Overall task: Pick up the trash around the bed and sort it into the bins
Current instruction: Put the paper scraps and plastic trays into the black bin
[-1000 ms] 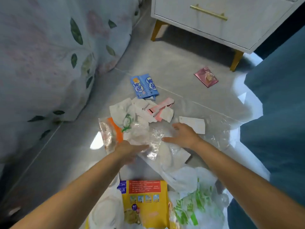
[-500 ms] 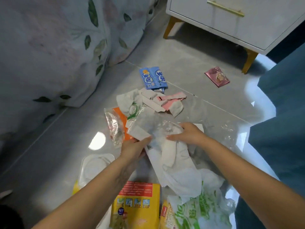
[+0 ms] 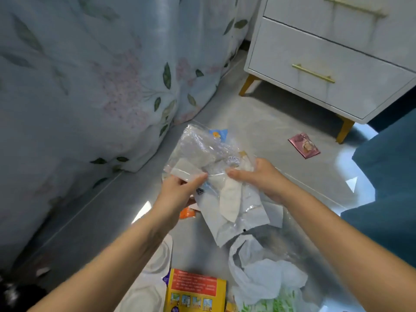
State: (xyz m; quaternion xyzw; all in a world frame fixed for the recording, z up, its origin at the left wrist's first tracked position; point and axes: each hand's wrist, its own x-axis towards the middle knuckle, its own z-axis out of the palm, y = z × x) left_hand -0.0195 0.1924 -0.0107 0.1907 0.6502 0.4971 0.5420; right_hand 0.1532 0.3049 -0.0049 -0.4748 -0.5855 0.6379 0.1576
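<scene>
A bundle of clear plastic wrap and white paper scraps (image 3: 209, 154) is lifted off the grey floor, held between both hands. My left hand (image 3: 180, 190) pinches its left edge at a white paper piece. My right hand (image 3: 258, 176) grips the right side. A white plastic mailer (image 3: 236, 217) hangs down from the bundle. A corner of the blue packet (image 3: 219, 133) peeks out behind the plastic. A pink wrapper (image 3: 304, 147) lies on the floor to the right. An orange wrapper (image 3: 188, 213) shows under my left wrist.
The floral bedspread (image 3: 101, 86) hangs at the left. A white nightstand (image 3: 326, 70) with gold legs stands at the upper right. A teal fabric mass (image 3: 387, 188) fills the right edge. A yellow box (image 3: 195, 289), a white plastic bag (image 3: 265, 278) and a white lid (image 3: 155, 262) lie near me.
Both hands closed on the plastic and paper pile and raised it off the floor. The view tilted up, showing more of the bed and nightstand.
</scene>
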